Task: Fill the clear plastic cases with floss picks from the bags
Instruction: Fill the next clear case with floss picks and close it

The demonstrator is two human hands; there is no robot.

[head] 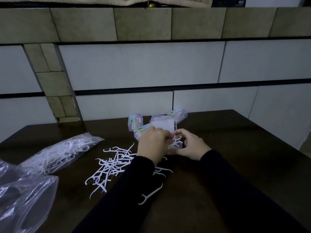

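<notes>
An open clear plastic case stands at the middle of the dark table, its lid raised behind my hands. My left hand pinches white floss picks over the case's tray. My right hand curls round the tray's right side and holds it. White picks show in the tray between the hands. A loose heap of floss picks lies left of my left forearm, and a single pick lies nearer to me. A clear bag of picks lies at the left.
Three more labelled clear cases stand behind the open one, one at the back right. A crumpled clear bag lies at the near left. A tiled wall rises behind the dark table.
</notes>
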